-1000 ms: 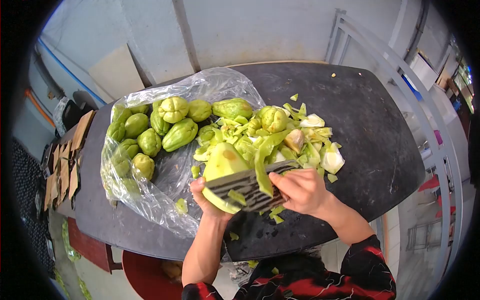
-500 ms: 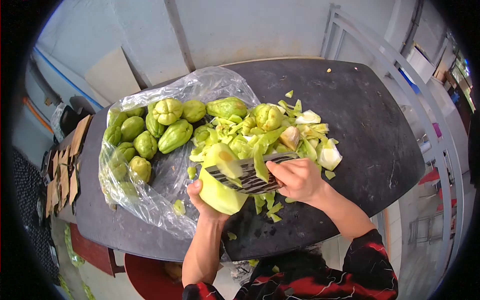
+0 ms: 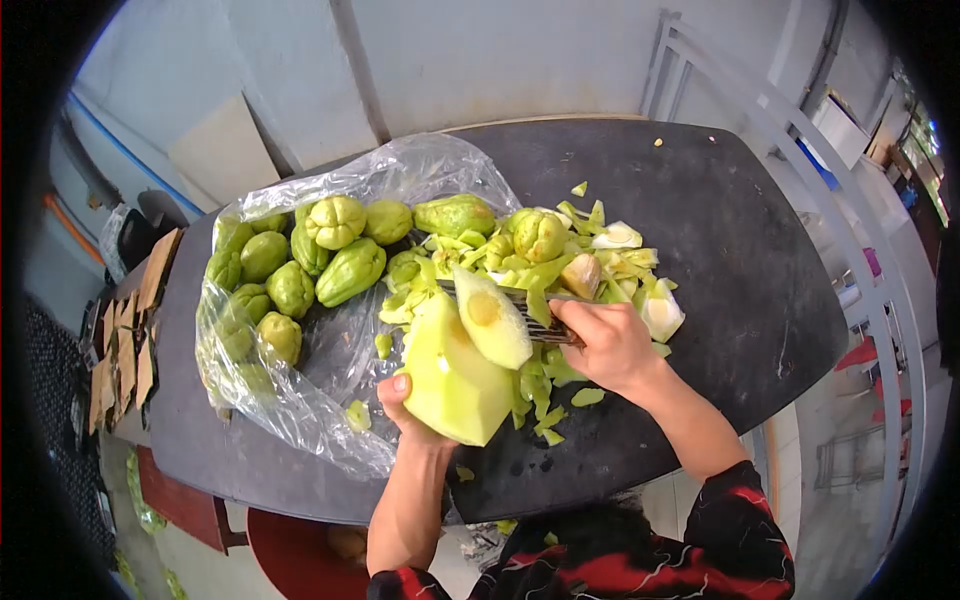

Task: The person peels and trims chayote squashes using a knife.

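Observation:
My left hand is closed round the lower left side of a large peeled pale-green vegetable, its thumb pressed on the near side. Flat cut faces show on the vegetable; its exact kind is unclear. In my right hand is a knife with a dark, striped blade. A thick oval slice with a yellowish centre stands against the blade, covering much of it, right beside the vegetable. A strip of green peel clings to the blade near my fingers. The handle is mostly hidden in my fist.
Whole green chayotes lie in an open clear plastic bag on the left of the dark table. Peelings and pale offcuts are heaped behind the knife. A grey metal railing stands to the right, a red stool below.
The blade has passed down through the vegetable's upper right side and turned more edge-on. A thick slice has come away and tilts to the right. The vegetable has shifted slightly down.

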Action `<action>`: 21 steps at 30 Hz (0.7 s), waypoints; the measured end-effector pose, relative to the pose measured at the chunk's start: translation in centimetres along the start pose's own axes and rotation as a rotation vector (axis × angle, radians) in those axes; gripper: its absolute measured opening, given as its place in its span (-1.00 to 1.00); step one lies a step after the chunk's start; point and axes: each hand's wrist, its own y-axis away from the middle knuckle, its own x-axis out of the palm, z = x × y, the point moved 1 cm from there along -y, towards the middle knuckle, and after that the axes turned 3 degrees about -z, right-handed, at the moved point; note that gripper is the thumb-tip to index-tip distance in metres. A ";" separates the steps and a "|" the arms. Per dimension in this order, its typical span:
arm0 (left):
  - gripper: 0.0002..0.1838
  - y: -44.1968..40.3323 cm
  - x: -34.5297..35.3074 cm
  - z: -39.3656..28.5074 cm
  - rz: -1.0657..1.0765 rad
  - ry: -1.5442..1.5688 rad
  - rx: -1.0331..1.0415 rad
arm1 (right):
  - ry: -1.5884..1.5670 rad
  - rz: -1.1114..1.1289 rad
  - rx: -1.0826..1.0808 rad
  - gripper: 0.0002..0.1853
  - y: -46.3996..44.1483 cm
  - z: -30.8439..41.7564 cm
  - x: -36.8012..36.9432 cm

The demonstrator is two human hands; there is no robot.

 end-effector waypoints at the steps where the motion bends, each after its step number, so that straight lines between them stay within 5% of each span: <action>1: 0.02 -0.2 -0.5 -0.2 -0.036 0.001 0.014 | -0.003 0.001 -0.005 -0.75 0.0 0.0 0.2; 13: -0.05 -0.9 -0.1 -0.7 -0.089 -0.024 0.057 | 0.068 -0.083 0.186 -0.70 0.6 -1.4 0.0; 16: -0.08 -0.8 0.4 -0.6 -0.094 0.061 0.085 | 0.082 -0.180 -0.093 -0.65 0.7 -0.6 0.5; 21: -0.06 -0.7 -0.9 -0.6 -0.193 0.102 0.104 | 0.005 -0.077 -0.260 -0.62 1.1 1.9 -0.2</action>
